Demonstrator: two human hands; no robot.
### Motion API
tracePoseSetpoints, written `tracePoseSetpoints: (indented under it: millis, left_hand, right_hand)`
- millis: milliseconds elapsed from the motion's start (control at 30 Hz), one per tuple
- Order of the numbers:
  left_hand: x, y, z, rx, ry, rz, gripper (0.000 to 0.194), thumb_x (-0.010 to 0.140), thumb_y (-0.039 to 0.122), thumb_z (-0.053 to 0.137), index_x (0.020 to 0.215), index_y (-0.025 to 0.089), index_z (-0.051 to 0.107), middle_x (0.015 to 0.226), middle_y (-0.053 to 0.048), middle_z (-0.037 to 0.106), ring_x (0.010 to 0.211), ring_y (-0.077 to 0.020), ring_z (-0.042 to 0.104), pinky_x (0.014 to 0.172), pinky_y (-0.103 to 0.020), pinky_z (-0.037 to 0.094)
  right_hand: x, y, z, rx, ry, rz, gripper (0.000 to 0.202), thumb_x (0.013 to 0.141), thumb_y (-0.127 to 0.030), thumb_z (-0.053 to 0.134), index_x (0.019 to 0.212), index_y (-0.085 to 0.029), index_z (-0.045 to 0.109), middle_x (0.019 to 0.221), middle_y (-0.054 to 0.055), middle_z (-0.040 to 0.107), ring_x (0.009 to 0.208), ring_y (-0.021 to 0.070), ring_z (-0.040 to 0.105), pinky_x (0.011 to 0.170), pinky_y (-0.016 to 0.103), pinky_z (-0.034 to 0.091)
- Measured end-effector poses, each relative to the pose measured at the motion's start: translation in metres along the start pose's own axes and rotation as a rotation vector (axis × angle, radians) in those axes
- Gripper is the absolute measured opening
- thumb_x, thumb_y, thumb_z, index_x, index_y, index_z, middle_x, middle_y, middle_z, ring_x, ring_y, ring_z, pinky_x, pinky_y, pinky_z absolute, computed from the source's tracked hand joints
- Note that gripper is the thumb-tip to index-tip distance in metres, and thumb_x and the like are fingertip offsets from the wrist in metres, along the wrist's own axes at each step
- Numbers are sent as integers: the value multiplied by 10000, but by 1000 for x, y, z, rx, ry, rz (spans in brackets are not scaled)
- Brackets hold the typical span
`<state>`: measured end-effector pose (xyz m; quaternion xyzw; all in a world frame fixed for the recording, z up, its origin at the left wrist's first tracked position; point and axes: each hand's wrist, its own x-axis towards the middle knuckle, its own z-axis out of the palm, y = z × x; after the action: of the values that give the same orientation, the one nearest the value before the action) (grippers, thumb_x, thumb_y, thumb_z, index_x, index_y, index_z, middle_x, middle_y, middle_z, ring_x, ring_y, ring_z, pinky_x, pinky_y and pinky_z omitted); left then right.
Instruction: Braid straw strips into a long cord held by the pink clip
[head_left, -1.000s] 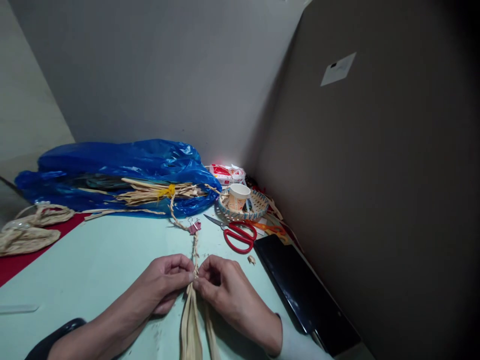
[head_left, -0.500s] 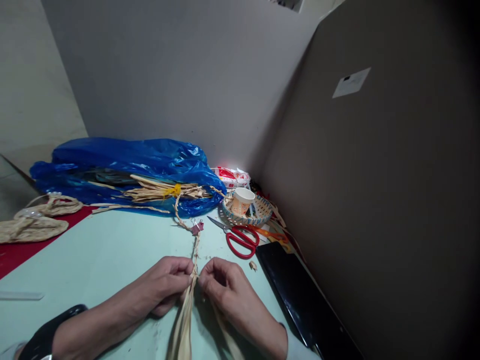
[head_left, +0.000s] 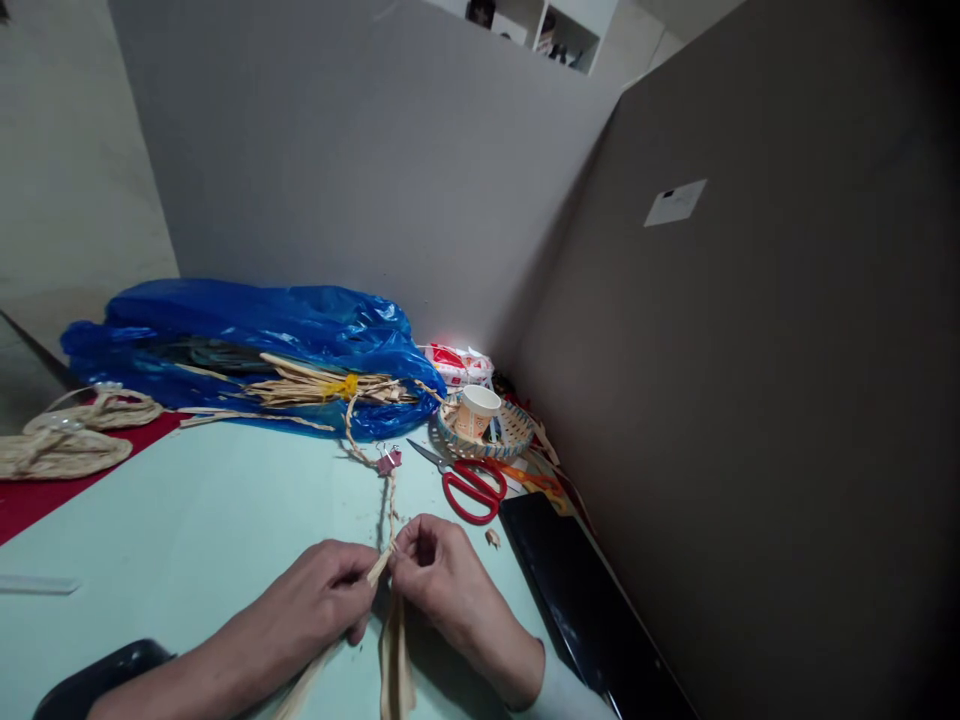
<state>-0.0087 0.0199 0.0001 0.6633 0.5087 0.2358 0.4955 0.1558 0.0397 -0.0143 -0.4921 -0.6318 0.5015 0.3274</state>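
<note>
A thin braid of pale straw (head_left: 391, 497) runs down from a pinkish binder clip (head_left: 389, 461) on the light green table. My left hand (head_left: 330, 598) is closed on a straw strand that trails toward the lower left. Just across the braid's lower end, my right hand (head_left: 442, 580) pinches the straw at the point where the strands meet. Between the hands, a loose flat strand (head_left: 396, 660) hangs downward. Above the clip, the braid curves up to a straw bundle (head_left: 300, 388) bound with yellow.
A blue plastic bag (head_left: 255, 310) lies behind the bundle. Red scissors (head_left: 474, 490), a woven basket (head_left: 514, 430) with a paper cup (head_left: 478, 410), and a black flat object (head_left: 585, 600) are at right. Woven straw pieces (head_left: 67, 450) rest at left.
My left hand has moved slightly down and left, drawing its strand out to the left. The other strand now hangs between the hands. The view has shifted a little.
</note>
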Motion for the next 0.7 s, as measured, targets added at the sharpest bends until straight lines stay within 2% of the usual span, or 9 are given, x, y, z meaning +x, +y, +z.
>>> tracePoseSetpoints:
  millis: [100, 233, 300, 367, 467, 600, 700]
  left_hand:
    - [-4, -1, -4, -117, 12, -28, 212, 712, 235, 505, 508, 188, 542, 510, 31, 495, 529, -132, 422, 523, -248, 277]
    - [-1, -8, -6, -404, 64, -185, 349, 822, 502, 514, 740, 189, 644, 363, 94, 382, 325, -69, 168, 352, -221, 110]
    - [5, -11, -5, -466, 125, -182, 400, 792, 572, 580, 813, 179, 646, 356, 116, 365, 320, -48, 135, 336, -196, 74]
    - [11, -13, -3, -507, 173, -143, 371, 710, 534, 698, 783, 177, 625, 378, 127, 368, 338, -34, 155, 340, -172, 76]
    - [16, -13, -2, -581, 168, -122, 311, 634, 416, 772, 733, 186, 588, 400, 147, 337, 367, -22, 146, 353, -158, 65]
    - [15, -14, -9, -631, 100, -134, 271, 663, 366, 763, 722, 188, 567, 414, 159, 302, 385, -17, 105, 365, -173, 56]
    - [13, -12, -14, -643, 54, -140, 247, 704, 338, 746, 757, 172, 573, 482, 125, 393, 388, -8, 133, 375, -185, 46]
  right_hand:
    - [2, 2, 1, 11, 26, -10, 58, 704, -165, 587, 705, -169, 528, 600, -45, 489, 560, 99, 427, 529, 210, 327]
    - [0, 1, 3, 40, 1, -43, 94, 712, -195, 629, 729, -158, 544, 627, -38, 503, 582, 102, 430, 546, 218, 326]
    - [-2, 0, 5, 30, -29, -53, 116, 742, -235, 634, 738, -156, 549, 641, -29, 518, 594, 109, 441, 555, 226, 334]
    - [-4, -2, 6, 13, -47, -58, 119, 767, -250, 618, 741, -155, 550, 649, -21, 527, 603, 117, 450, 570, 236, 344]
    - [-7, -4, 4, -5, -63, -65, 137, 799, -266, 609, 741, -149, 568, 658, -9, 542, 624, 126, 452, 589, 246, 343]
    - [-9, -8, 0, 5, -68, -67, 161, 831, -273, 595, 741, -140, 599, 692, 25, 605, 659, 138, 470, 615, 251, 343]
    - [-9, -11, -2, 67, -74, -57, 162, 820, -277, 599, 728, -145, 591, 672, 17, 594, 648, 135, 464, 622, 250, 342]
